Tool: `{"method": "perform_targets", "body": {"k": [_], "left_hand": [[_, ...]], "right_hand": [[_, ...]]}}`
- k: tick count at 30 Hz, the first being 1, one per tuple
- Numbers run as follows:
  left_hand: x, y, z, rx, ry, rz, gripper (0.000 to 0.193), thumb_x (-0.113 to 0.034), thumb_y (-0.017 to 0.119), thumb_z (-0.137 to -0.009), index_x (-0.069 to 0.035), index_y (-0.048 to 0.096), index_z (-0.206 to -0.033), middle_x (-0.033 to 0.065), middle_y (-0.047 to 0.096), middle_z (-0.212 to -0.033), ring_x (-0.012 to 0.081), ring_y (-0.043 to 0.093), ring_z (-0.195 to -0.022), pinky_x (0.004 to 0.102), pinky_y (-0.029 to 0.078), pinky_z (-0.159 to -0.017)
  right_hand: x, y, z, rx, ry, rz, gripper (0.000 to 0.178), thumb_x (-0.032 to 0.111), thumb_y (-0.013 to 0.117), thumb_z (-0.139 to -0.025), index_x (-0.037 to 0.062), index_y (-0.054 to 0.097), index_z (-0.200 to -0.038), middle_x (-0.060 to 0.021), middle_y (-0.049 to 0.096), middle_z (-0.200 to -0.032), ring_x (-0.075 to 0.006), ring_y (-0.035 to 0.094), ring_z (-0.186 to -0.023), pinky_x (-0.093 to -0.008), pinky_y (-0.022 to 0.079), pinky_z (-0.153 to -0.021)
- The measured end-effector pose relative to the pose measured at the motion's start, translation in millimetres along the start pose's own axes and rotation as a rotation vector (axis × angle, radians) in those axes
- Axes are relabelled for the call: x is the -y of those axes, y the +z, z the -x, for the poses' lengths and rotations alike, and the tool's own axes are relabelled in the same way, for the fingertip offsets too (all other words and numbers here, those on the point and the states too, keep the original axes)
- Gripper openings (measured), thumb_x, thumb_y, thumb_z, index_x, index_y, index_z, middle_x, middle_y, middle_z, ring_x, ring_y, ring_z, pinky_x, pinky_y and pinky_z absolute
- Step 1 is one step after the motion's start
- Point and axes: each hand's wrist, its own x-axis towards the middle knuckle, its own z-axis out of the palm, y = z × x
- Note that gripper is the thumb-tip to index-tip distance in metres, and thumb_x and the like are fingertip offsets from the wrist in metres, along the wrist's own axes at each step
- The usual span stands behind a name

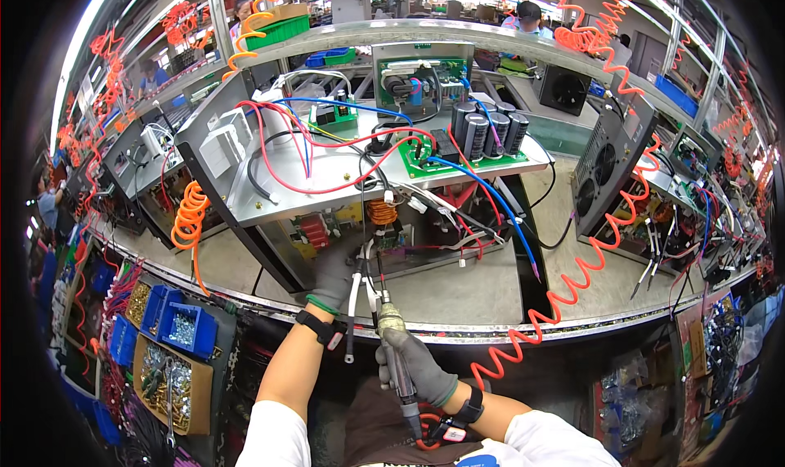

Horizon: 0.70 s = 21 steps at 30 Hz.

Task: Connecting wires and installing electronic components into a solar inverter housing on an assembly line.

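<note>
Grey-gloved, the right hand [419, 373] is placed just in front of a metal chassis [327, 201], its grip wrapped round the body of a power screwdriver [401, 379]. The screwdriver is held nearly upright below the chassis, its bit directed at the chassis's lower front opening; whether anything is touched by the tip cannot be told. The left hand [331, 272], also gloved and blurred by motion, is held at the same opening of the chassis, left of the bit; whether its grip is spread or pinching something cannot be told. Just right of it, white-sleeved cables [353, 305] are hung from the chassis's front.

The chassis is stood on a worktop [491, 303]. Toward the right end of its top plate, black capacitors [474, 136] are grouped on a green circuit board [415, 171], and a blue cable [518, 224] is draped over its front edge. A copper-coloured coil [381, 212] is seen inside its opening. Left of the chassis, an orange coiled hose [190, 213] is hung; right of it, a dark fan unit [605, 164] is stood. Below and left of the chassis, silvery fasteners are held in a blue bin [192, 350].
</note>
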Motion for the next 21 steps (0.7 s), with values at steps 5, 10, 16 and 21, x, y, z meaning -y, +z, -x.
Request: {"method": "perform_targets", "body": {"k": [5, 10, 16, 21], "left_hand": [[-1.5, 4.9, -0.4, -0.069, -0.045, -0.136, 0.037, -0.005, 0.062, -0.079, -0.011, 0.064, -0.115, 0.0109, 0.065, -0.114, 0.0234, 0.062, -0.106, 0.0300, 0.048, -0.088], [-6.4, 8.2, 2.0, -0.091, -0.022, -0.165, 0.033, -0.005, 0.058, -0.081, -0.010, 0.063, -0.112, 0.0108, 0.063, -0.117, 0.0237, 0.061, -0.106, 0.0313, 0.048, -0.088], [-2.6, 12.4, 4.4, -0.167, 0.085, -0.089, 0.034, -0.012, 0.070, -0.079, -0.009, 0.065, -0.113, 0.0110, 0.067, -0.105, 0.0217, 0.066, -0.093, 0.0289, 0.050, -0.080], [-23.3, -1.6, 44.7, -0.165, -0.155, -0.022, 0.041, -0.013, 0.067, -0.083, -0.005, 0.058, -0.122, 0.0096, 0.066, -0.105, 0.0181, 0.065, -0.092, 0.0276, 0.051, -0.079]], "right_hand": [[3.7, -0.6, 5.2, 0.025, -0.016, 0.042, 0.031, 0.044, 0.051, -0.093, 0.0122, 0.052, -0.092, -0.0012, 0.059, -0.075, -0.0131, 0.060, -0.056, -0.0293, 0.053, -0.051], [-3.7, -7.5, 0.0, 0.020, -0.037, 0.090, 0.032, 0.044, 0.049, -0.093, 0.0123, 0.051, -0.092, -0.0018, 0.059, -0.075, -0.0134, 0.061, -0.056, -0.0286, 0.053, -0.049], [-11.6, -10.6, 3.9, 0.012, -0.079, 0.083, 0.044, 0.056, 0.047, -0.092, 0.0125, 0.048, -0.099, -0.0031, 0.058, -0.076, -0.0140, 0.061, -0.055, -0.0298, 0.053, -0.050], [-13.2, -30.4, 34.0, 0.029, -0.161, 0.385, 0.041, 0.051, 0.047, -0.094, 0.0135, 0.043, -0.113, -0.0037, 0.055, -0.082, -0.0133, 0.058, -0.059, -0.0272, 0.051, -0.052]]}}
